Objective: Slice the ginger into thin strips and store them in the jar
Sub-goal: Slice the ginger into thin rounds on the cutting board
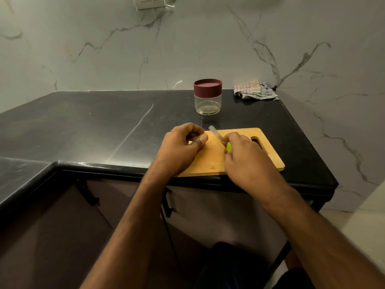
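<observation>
Left hand: centre frame, fingers curled, pinching what seems to be ginger on the cutting board. Right hand: just beside, gripping a green-handled knife, blade blurred, angled up-left. Jar: lidded, above the board on the black table.

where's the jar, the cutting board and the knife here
jar (208, 103): head view, on its clear body below the maroon lid.
cutting board (210, 158): head view, bare wood between the hands.
knife (214, 132): head view, on the blurred blade above the green handle.
</observation>
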